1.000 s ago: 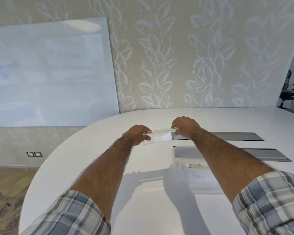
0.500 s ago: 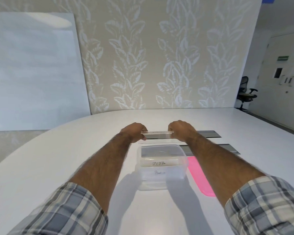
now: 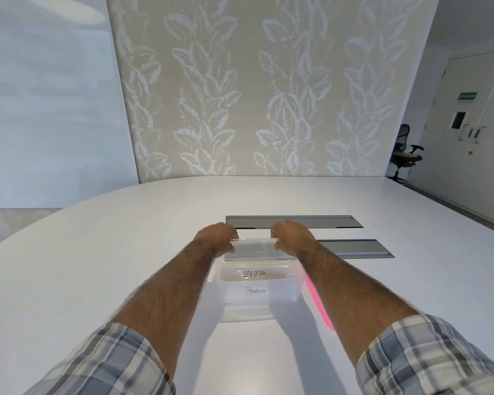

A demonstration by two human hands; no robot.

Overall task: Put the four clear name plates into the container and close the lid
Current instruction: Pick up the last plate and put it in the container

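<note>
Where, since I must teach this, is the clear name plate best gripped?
Grip its two short ends, one from each side, as the left hand and right hand do: the name plate is long and thin, and end grips leave its underside free over the container.

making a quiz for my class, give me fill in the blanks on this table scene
1. The lid lying right of the container is coloured ____.
2. The left hand and right hand hold one clear name plate by its ____.
3. The nearest written label in the container reads ____.
Missing words: pink; ends; Penguin.
</note>
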